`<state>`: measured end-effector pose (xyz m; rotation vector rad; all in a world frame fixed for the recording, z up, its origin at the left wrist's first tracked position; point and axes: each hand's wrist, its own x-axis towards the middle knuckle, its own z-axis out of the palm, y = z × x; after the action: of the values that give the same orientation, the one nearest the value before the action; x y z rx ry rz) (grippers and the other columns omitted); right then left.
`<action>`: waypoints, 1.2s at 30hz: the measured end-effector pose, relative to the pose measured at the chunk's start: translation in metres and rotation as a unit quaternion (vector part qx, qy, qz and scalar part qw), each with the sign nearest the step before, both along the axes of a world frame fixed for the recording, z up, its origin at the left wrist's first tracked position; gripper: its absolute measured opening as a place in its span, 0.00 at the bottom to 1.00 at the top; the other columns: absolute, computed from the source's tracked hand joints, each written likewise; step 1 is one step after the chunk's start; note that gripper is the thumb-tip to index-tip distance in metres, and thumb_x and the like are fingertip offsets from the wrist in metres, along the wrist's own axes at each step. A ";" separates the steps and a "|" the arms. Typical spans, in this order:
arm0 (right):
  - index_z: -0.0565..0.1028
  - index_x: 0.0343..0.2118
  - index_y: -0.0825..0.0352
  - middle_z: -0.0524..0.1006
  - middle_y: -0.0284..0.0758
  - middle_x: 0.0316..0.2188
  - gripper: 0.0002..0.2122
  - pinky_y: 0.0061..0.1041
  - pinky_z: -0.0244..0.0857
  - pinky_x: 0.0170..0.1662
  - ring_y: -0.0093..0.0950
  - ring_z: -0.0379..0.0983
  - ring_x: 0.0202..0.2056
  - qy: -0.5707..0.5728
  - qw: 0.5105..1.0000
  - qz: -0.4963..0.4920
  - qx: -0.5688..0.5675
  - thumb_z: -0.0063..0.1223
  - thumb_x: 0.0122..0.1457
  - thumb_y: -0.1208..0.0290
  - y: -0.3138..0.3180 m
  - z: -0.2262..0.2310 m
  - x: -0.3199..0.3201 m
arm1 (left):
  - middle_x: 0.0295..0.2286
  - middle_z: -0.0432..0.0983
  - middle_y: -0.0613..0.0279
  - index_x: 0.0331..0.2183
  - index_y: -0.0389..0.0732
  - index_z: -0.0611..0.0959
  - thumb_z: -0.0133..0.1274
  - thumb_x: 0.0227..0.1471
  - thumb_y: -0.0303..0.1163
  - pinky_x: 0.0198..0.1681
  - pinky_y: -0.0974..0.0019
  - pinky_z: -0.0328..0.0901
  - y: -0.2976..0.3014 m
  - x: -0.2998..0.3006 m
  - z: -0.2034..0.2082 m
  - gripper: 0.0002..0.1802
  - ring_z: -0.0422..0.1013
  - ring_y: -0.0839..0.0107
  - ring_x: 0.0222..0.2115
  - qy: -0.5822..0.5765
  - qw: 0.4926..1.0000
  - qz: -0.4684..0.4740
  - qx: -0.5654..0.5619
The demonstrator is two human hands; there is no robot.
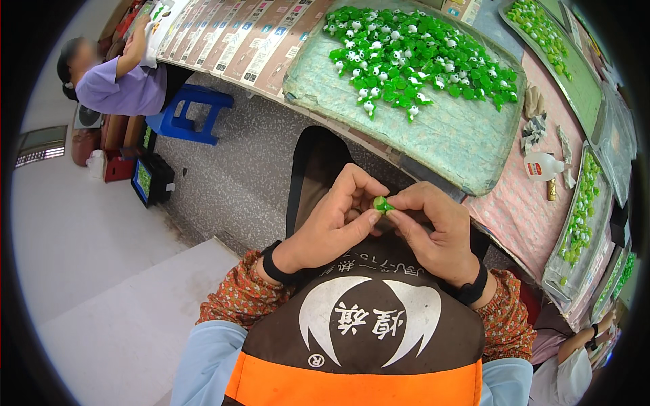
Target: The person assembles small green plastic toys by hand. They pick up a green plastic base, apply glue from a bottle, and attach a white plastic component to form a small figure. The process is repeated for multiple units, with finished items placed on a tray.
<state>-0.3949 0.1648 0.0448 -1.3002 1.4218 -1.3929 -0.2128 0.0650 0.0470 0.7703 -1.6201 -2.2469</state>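
Above my lap, in front of the brown apron, a small green plastic piece [382, 204] with a paler yellowish end is pinched between both hands. My left hand [335, 216] has its thumb and forefinger closed on the left side of the piece, with the other fingers curled behind. From the other side, the thumb and forefinger of my right hand [437, 230] grip it. Beyond my hands lies a large tray [420, 145] with a worn pale-green lining. Heaped over its far part are many green pieces with white balls [413, 54].
Right of the tray stand a white bottle [542, 166] and crumpled scraps [533, 132]. Farther right are more trays of green pieces [583, 210]. A person in purple [125, 88] works at the far-left table near a blue stool [189, 111]. Another person's arm [575, 342] shows at lower right.
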 end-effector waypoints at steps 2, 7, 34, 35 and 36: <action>0.79 0.37 0.70 0.78 0.37 0.30 0.06 0.22 0.70 0.29 0.27 0.76 0.28 -0.001 1.000 0.007 -0.005 0.60 0.57 0.83 0.000 -0.003 0.000 | 0.42 0.67 0.63 0.49 0.38 0.65 0.48 0.62 0.22 0.43 0.71 0.73 0.001 0.000 -0.002 0.15 0.70 0.79 0.43 0.008 1.000 0.005 -0.007; 0.79 0.38 0.70 0.78 0.37 0.31 0.06 0.22 0.70 0.30 0.26 0.78 0.29 -0.018 1.000 0.006 0.003 0.60 0.57 0.82 0.001 -0.005 0.001 | 0.41 0.67 0.63 0.47 0.37 0.66 0.49 0.60 0.21 0.43 0.71 0.71 0.003 0.000 -0.007 0.15 0.71 0.78 0.42 0.015 0.998 0.016 -0.050; 0.76 0.38 0.70 0.72 0.39 0.28 0.05 0.29 0.65 0.30 0.34 0.71 0.27 0.033 0.999 -0.002 0.003 0.54 0.59 0.81 -0.001 -0.001 0.001 | 0.38 0.76 0.54 0.47 0.41 0.63 0.43 0.67 0.29 0.36 0.69 0.75 0.002 0.000 0.002 0.09 0.78 0.71 0.32 -0.003 0.998 0.003 0.058; 0.76 0.38 0.70 0.72 0.39 0.28 0.05 0.29 0.65 0.30 0.34 0.71 0.27 0.025 1.000 -0.005 0.010 0.53 0.59 0.80 0.000 -0.002 0.001 | 0.38 0.76 0.54 0.47 0.41 0.63 0.43 0.67 0.29 0.36 0.69 0.75 0.002 0.000 0.002 0.09 0.78 0.71 0.31 -0.002 0.998 0.003 0.061; 0.76 0.38 0.70 0.72 0.39 0.28 0.05 0.29 0.64 0.30 0.34 0.71 0.27 0.021 1.000 -0.006 0.020 0.53 0.59 0.80 0.000 -0.002 0.001 | 0.38 0.76 0.54 0.47 0.41 0.63 0.43 0.67 0.29 0.35 0.70 0.75 0.002 -0.001 0.001 0.10 0.78 0.70 0.31 -0.002 0.998 0.004 0.063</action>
<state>-0.3936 0.1645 0.0431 -1.3058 1.4795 -1.3455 -0.2137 0.0671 0.0481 0.8098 -1.4853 -2.3629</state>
